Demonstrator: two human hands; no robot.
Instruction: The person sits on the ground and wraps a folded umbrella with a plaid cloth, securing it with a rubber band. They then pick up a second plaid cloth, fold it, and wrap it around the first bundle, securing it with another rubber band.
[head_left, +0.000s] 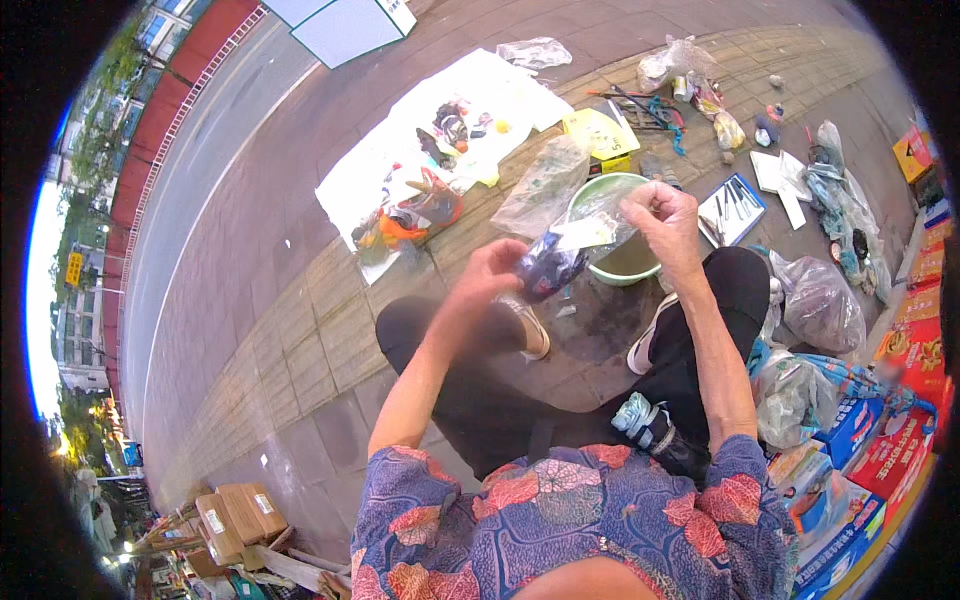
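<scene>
My left hand (491, 274) grips a dark blue and black item in clear plastic (553, 266), between thumb and fingers. My right hand (664, 221) pinches the upper end of the clear plastic film (611, 202), which is stretched between both hands. A white paper card (581, 234) shows inside or against the film; I cannot tell which. Just beyond, on the pavement between my feet, stands a pale green plastic basin (616, 279), partly hidden by my right hand and the film. A folded dark bundle with a light blue end (652, 427) rests on my lap.
A white sheet (360, 176) with several small goods lies ahead left. Near the basin are a crumpled plastic bag (544, 184), a yellow package (604, 131) and a tray of dark tools (731, 210). Plastic bags (817, 304) and stacked printed boxes (889, 457) line the right.
</scene>
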